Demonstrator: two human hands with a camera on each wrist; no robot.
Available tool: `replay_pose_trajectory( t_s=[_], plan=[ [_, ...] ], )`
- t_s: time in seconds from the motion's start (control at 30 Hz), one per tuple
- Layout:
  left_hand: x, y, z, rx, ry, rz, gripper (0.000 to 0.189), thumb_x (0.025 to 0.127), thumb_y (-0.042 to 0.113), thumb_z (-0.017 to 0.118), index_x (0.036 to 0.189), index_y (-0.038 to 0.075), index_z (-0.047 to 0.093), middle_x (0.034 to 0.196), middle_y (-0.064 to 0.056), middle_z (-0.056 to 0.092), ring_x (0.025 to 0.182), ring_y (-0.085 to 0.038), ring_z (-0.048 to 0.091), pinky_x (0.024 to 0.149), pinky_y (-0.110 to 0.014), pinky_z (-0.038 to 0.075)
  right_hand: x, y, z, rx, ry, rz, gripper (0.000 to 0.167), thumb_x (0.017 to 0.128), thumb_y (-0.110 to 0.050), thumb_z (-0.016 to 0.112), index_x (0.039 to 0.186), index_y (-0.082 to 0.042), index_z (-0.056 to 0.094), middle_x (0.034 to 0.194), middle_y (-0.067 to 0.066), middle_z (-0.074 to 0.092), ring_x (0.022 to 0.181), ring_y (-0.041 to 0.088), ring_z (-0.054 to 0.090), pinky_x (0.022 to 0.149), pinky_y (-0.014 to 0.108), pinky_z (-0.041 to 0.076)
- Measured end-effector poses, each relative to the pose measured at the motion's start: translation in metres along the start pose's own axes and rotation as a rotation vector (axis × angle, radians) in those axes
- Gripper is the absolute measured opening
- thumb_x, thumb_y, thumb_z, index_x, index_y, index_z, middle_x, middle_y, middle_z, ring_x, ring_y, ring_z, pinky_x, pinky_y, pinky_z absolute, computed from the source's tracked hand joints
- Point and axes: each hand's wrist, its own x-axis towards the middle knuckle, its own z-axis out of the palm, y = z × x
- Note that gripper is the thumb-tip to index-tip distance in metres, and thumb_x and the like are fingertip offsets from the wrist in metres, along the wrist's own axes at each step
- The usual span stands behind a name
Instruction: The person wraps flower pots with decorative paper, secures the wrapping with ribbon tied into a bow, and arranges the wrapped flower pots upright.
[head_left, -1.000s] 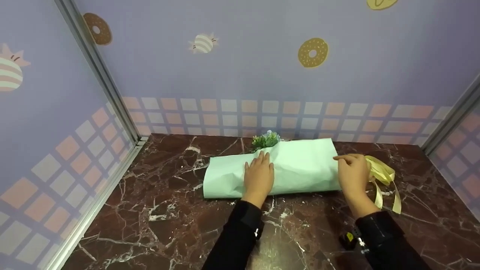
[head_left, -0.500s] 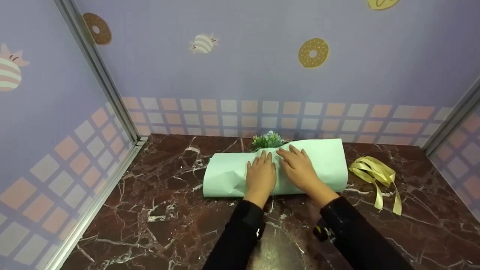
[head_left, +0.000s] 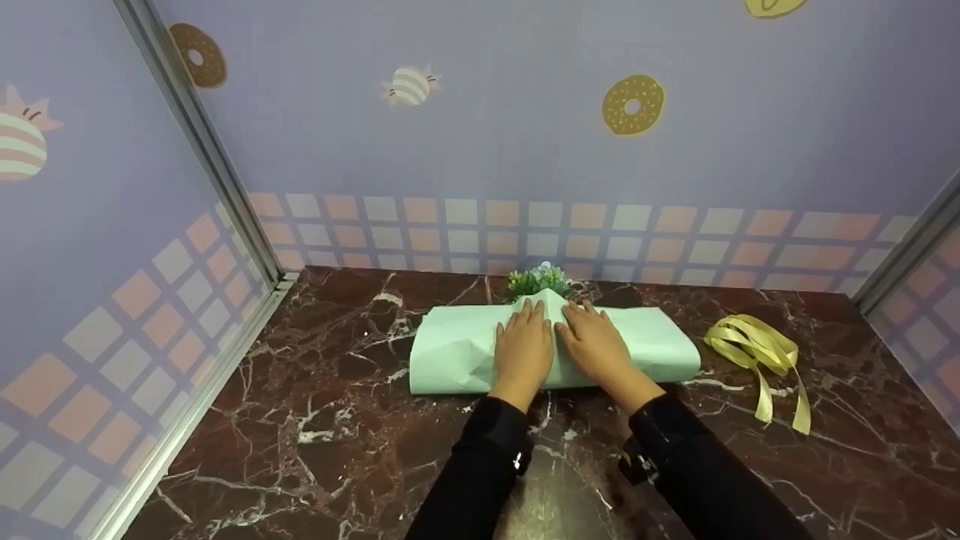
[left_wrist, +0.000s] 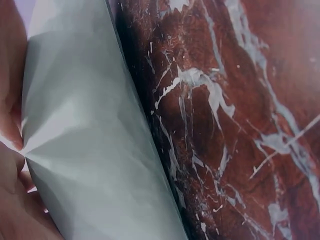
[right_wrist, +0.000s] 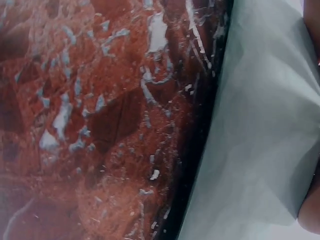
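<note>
A pale mint-green sheet of wrapping paper (head_left: 457,330) lies folded over on the table, with a small bunch of blue and green flowers (head_left: 536,279) showing past its far edge. The stems are hidden beneath the paper. My left hand (head_left: 523,352) rests on the middle of the paper, fingers pointing away from me. Close beside it, my right hand (head_left: 600,349) presses on the paper with extended fingers. Between the hands the paper rises to a peak in front of the flowers. In the left wrist view, creases in the paper (left_wrist: 85,140) converge at the fingers (left_wrist: 10,115).
A looped yellow ribbon (head_left: 754,345) lies right of the paper, its two tails toward me. The dark red marbled table (head_left: 337,450) meets a purple patterned wall (head_left: 510,135) at the back. Side panels with metal frame edges (head_left: 202,142) stand left and right.
My right hand has moved left from the paper's right end to beside the left hand. The paper's raised right part has come down and folded toward the middle. My left hand stays nearly in place.
</note>
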Motion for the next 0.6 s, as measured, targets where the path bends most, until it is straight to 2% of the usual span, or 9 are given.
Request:
replay_pose_trajectory(
  t_s=[0.17,0.27,0.37,0.47,0.6],
  plan=[
    [0.002,-0.002,0.003,-0.139,0.062,-0.012,0.044,0.106,0.030,0.041,0.146,0.012,0.047,0.150,-0.013,0.040,0.133,-0.030,0.044,0.110,-0.047,0.033,0.000,-0.001,0.005,0.076,-0.024,0.077,0.054,0.106,-0.030,0.039,0.145,0.007,0.038,0.147,0.025,0.038,0.138,0.042,0.031,0.114,0.054,0.019],
    [0.003,-0.004,0.005,-0.245,0.114,-0.009,0.041,0.105,0.027,0.047,0.141,0.009,0.052,0.146,-0.017,0.045,0.130,-0.031,0.047,0.107,-0.043,0.038,0.001,-0.004,0.008,0.151,-0.012,0.125,0.055,0.106,-0.032,0.037,0.146,0.007,0.036,0.147,0.026,0.039,0.135,0.041,0.036,0.112,0.053,0.025],
    [0.003,-0.006,0.007,-0.313,0.136,-0.015,0.040,0.103,0.023,0.050,0.140,0.007,0.053,0.144,-0.018,0.046,0.128,-0.031,0.049,0.105,-0.042,0.041,0.001,-0.006,0.012,0.221,0.019,0.159,0.058,0.106,-0.035,0.037,0.145,0.007,0.037,0.144,0.027,0.043,0.131,0.040,0.042,0.109,0.053,0.033],
    [0.002,-0.006,0.008,-0.348,0.136,-0.025,0.041,0.103,0.023,0.051,0.140,0.006,0.053,0.145,-0.019,0.045,0.126,-0.033,0.050,0.103,-0.043,0.042,0.001,-0.006,0.018,0.275,0.059,0.170,0.058,0.106,-0.036,0.038,0.143,0.009,0.039,0.140,0.029,0.045,0.128,0.041,0.046,0.105,0.054,0.037],
    [0.001,-0.006,0.008,-0.411,0.090,-0.068,0.045,0.104,0.026,0.047,0.145,0.006,0.046,0.151,-0.019,0.037,0.129,-0.034,0.047,0.104,-0.045,0.041,0.000,-0.005,0.024,0.345,0.087,0.172,0.059,0.106,-0.033,0.039,0.145,0.011,0.034,0.143,0.030,0.041,0.130,0.043,0.042,0.106,0.055,0.035]
  ],
)
